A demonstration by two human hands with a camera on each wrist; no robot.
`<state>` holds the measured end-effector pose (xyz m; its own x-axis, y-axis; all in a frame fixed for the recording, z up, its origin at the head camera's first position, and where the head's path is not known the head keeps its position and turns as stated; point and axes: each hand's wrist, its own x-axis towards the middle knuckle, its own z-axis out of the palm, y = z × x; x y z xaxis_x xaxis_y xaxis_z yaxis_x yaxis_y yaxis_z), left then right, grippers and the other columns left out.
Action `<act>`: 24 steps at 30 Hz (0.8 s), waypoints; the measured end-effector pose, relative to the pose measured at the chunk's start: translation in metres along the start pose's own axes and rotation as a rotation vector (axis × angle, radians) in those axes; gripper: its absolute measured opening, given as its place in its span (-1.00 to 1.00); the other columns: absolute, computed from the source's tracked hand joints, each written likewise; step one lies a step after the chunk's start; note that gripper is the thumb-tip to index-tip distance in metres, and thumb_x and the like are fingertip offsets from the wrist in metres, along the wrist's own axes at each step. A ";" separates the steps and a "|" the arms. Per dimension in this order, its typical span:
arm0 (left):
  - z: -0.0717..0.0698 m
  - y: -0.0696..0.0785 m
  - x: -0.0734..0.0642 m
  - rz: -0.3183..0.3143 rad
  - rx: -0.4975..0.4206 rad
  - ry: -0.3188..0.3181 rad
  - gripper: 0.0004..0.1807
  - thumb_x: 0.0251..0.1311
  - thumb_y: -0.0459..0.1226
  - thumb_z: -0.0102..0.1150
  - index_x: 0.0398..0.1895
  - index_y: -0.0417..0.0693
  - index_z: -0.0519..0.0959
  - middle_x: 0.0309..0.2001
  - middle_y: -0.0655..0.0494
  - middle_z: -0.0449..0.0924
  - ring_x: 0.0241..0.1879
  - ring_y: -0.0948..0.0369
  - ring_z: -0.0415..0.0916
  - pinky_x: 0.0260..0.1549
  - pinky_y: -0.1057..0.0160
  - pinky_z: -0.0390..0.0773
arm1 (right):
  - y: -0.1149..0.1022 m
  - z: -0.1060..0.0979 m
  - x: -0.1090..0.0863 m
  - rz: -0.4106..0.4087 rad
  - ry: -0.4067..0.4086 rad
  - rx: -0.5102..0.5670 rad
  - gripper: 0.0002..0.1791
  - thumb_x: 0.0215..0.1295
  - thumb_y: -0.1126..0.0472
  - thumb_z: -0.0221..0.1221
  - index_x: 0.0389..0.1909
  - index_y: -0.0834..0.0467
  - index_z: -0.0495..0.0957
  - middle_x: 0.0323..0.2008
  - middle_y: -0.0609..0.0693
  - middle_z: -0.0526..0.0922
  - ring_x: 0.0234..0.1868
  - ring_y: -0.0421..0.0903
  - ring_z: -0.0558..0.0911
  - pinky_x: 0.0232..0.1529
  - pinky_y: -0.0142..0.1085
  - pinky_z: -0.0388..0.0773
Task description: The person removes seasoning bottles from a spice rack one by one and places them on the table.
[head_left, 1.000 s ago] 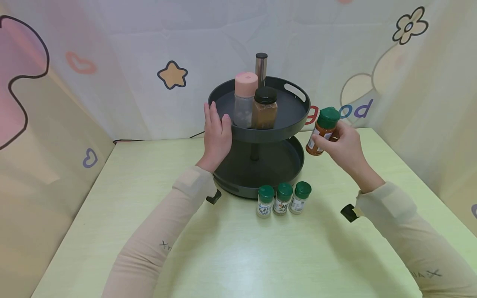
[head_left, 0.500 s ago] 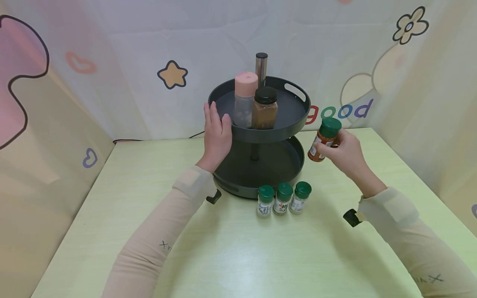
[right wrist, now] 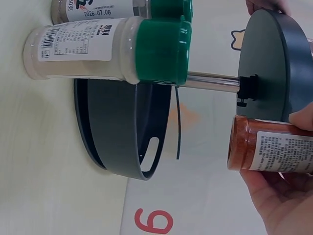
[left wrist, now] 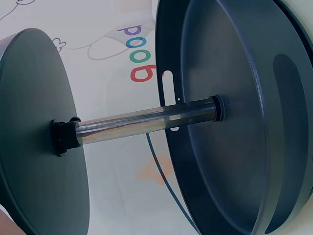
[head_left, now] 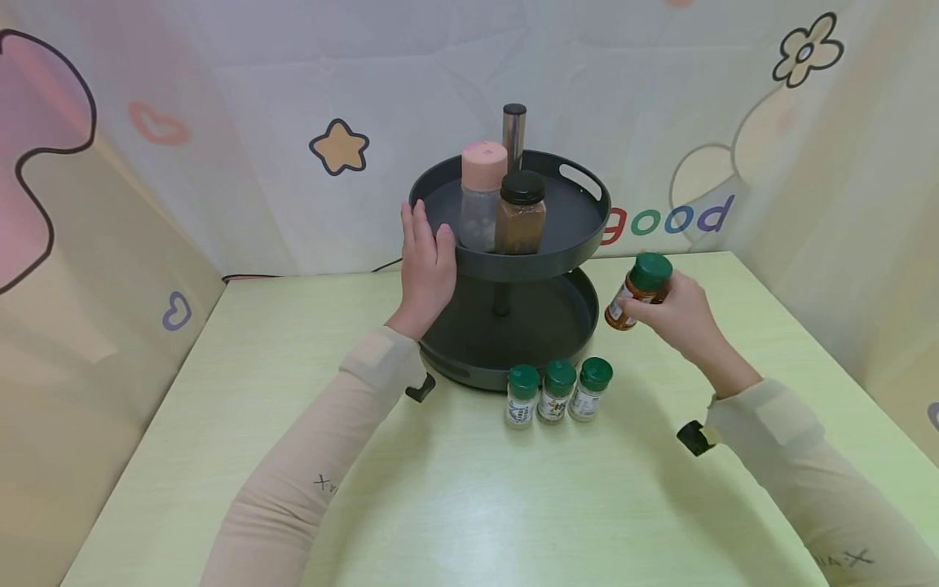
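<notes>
A dark two-tier round spice rack (head_left: 477, 371) stands at the back of the table. My left hand (head_left: 429, 265) rests with straight fingers on the left side of its upper tray (head_left: 565, 261). To the right of the rack, my right hand (head_left: 685, 318) grips a spice jar (head_left: 649, 273) with a green lid and red-brown contents, tilted and above the table. In the right wrist view, thumb and fingers hold that jar (right wrist: 274, 147) by its labelled side. The lower tray (left wrist: 230, 161) holds nothing in the left wrist view.
Three green-lidded spice jars (head_left: 557, 395) stand in a row before the rack. On the upper tray are a pink-capped bottle (head_left: 484, 171), a black-lidded brown jar (head_left: 521, 220) and the metal post (head_left: 513, 134). A printed curtain (head_left: 257, 163) hangs behind the table.
My right hand has lowered the red-brown spice jar toward the table, and the jar leans over more. My left hand has stayed on the upper tray.
</notes>
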<state>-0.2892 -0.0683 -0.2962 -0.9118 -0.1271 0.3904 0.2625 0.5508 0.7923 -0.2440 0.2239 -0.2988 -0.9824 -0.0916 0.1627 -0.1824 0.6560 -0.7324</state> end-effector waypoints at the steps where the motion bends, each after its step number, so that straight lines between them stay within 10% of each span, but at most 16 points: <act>1: 0.000 0.000 0.000 0.000 -0.001 0.000 -0.37 0.31 -0.08 -0.42 0.37 -0.11 -0.20 0.41 0.03 -0.41 0.39 0.12 -0.27 0.30 0.05 -0.06 | 0.001 0.000 0.000 0.001 -0.008 0.002 -0.47 0.15 0.07 0.08 0.04 0.33 0.26 -0.03 0.32 0.45 -0.08 0.20 0.47 -0.06 0.06 0.43; 24: 0.000 0.000 0.000 0.007 -0.003 0.004 -0.37 0.31 -0.07 -0.42 0.37 -0.11 -0.19 0.41 0.04 -0.42 0.39 0.13 -0.26 0.30 0.06 -0.05 | 0.022 0.009 -0.008 0.098 -0.118 -0.005 -0.47 0.14 0.07 0.10 0.01 0.35 0.27 -0.03 0.33 0.45 -0.04 0.22 0.46 -0.01 0.08 0.39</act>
<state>-0.2894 -0.0682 -0.2963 -0.9088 -0.1264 0.3977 0.2698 0.5490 0.7911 -0.2407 0.2326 -0.3220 -0.9934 -0.1145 0.0114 -0.0857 0.6695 -0.7378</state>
